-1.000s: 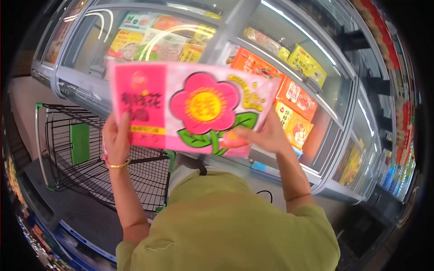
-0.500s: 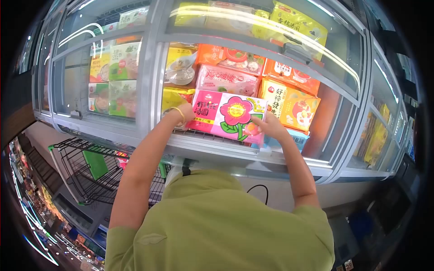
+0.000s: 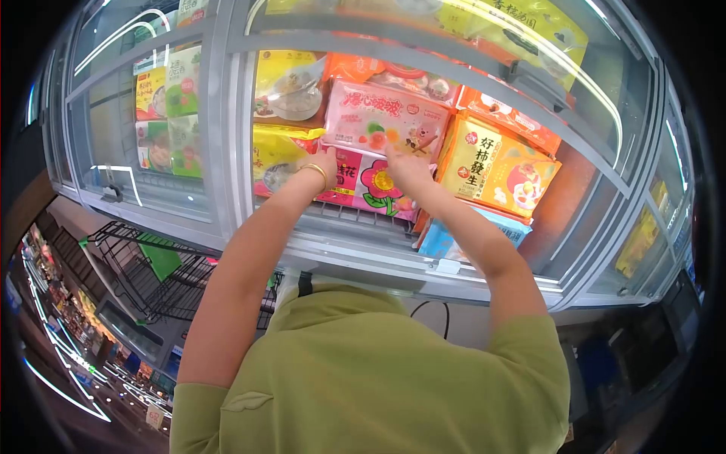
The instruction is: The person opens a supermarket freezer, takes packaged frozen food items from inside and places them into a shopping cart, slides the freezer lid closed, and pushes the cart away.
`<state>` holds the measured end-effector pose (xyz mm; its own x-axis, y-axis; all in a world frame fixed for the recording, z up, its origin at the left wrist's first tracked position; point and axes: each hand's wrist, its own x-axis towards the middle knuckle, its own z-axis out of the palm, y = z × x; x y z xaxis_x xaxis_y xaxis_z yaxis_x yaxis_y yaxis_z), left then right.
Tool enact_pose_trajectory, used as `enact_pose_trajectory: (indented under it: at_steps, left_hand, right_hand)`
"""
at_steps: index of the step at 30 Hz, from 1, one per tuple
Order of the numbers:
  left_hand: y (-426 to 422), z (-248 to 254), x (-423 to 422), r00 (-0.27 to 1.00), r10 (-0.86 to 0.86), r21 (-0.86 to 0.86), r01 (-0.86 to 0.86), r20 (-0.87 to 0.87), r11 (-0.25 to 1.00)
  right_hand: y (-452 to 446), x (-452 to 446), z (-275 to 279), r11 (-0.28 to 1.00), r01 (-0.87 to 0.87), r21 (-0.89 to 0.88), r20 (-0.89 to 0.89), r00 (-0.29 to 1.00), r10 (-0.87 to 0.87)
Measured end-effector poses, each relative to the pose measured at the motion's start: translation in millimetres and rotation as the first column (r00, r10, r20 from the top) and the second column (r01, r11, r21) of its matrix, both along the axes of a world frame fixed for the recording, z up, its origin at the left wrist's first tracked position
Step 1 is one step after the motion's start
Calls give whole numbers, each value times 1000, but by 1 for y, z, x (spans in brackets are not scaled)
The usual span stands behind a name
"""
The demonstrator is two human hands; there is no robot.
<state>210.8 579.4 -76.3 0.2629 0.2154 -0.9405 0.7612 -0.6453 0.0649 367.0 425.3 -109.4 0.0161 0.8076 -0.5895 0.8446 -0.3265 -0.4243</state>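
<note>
A bright pink package with a flower (image 3: 376,181) lies low in the open freezer section, partly behind my hands. Directly above it is a light pink package (image 3: 389,113). My left hand (image 3: 321,168), with a gold bracelet at the wrist, is closed at the light pink package's lower left corner. On that package's lower edge, the fingers of my right hand (image 3: 408,171) are bent together, the index finger and thumb at the wrapper. The undersides of both hands' grips are hidden.
Yellow packages (image 3: 283,155) lie to the left, and orange packages (image 3: 503,170) to the right above a light blue one (image 3: 473,231). The freezer's metal frame (image 3: 355,261) runs along the front. A wire cart (image 3: 162,276) stands at the lower left.
The flower package went down into the freezer and my hands let go of it. Both hands then moved to the lower edge of the light pink package. The view shifted closer to the freezer.
</note>
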Motion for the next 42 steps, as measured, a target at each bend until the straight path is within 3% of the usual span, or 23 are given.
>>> enact_pose_trajectory:
  at_steps: [4,6,8,9,11,12,14,15,18,19,22,23,24,26,27,29,31,33,35,37,39,40,42]
  left_hand:
    - [-8,-7,-4,999,-10,-64,7,-51,998]
    - [-19,-17,-9,1000,-2,12,2,21,1000]
    - [-19,-13,-7,999,-7,-23,8,40,1000]
    - [-16,-9,-6,999,-4,-57,6,47,998]
    - [-12,-5,-8,999,-6,-84,10,51,996]
    - [-10,-6,-8,998,-50,-132,54,32,990]
    - [-6,0,-3,994,-102,-165,105,27,981]
    - [-7,14,1,992,-105,-142,114,69,983]
    - [-10,51,4,973,-97,-58,111,208,992]
    - [-9,59,2,944,-53,-13,60,324,998]
    - [-6,89,-8,860,38,51,-75,509,996]
    - [-3,97,-18,756,131,-13,-160,641,987]
    - [-2,118,-20,624,218,-90,-230,750,969]
    - [-4,151,-34,618,236,-54,-298,750,953]
    - [-3,160,-47,542,280,-85,-357,792,930]
    - [-7,183,-65,363,342,-143,-476,867,868]
    - [-14,203,-88,273,373,-173,-552,887,816]
    - [-21,220,-112,170,397,-200,-651,902,732]
    - [-31,237,-141,-1,570,-390,-731,822,560]
    - [-39,242,-174,-172,626,-522,-736,761,431]
    - [-45,245,-210,-338,625,-608,-742,704,284]
    - [-47,222,-232,-438,584,-660,-713,683,237]
    - [-53,220,-270,-673,515,-797,-603,531,34]
  right_hand:
    - [-4,-16,-26,996,67,61,22,997,-69]
    - [-5,-12,-27,992,72,107,52,996,-78]
    - [-20,-12,-16,940,65,335,-30,998,-59]
    - [-18,-9,-4,938,59,343,-26,998,-53]
    - [-17,-8,18,984,-20,177,-163,985,49]
    - [-20,-11,20,983,-17,182,-161,986,46]
    - [-25,-13,14,918,-348,189,-65,929,365]
    - [-29,-21,5,887,-418,197,83,909,410]
    - [-34,-20,2,827,-532,182,203,843,498]
    - [-34,-21,-4,814,-540,215,257,835,487]
    - [-33,-19,-20,833,-519,192,171,854,492]
    - [-26,-14,-16,832,-555,17,138,825,548]
    - [-16,-8,-2,822,-569,24,160,814,559]
    - [-2,5,36,956,-294,-4,-144,946,290]
    - [3,6,60,989,-148,26,-131,980,150]
    - [14,12,96,992,-92,84,-121,987,102]
    - [22,10,124,988,-49,143,-122,990,67]
    - [30,-1,148,935,175,308,-288,954,-84]
    - [42,-23,175,862,235,449,-363,930,-64]
    - [56,-53,196,807,317,499,-468,882,-57]
    - [70,-92,223,821,360,443,-567,822,-54]
    - [76,-112,237,842,328,429,-564,825,-34]
    - [90,-159,242,854,291,432,-641,765,64]
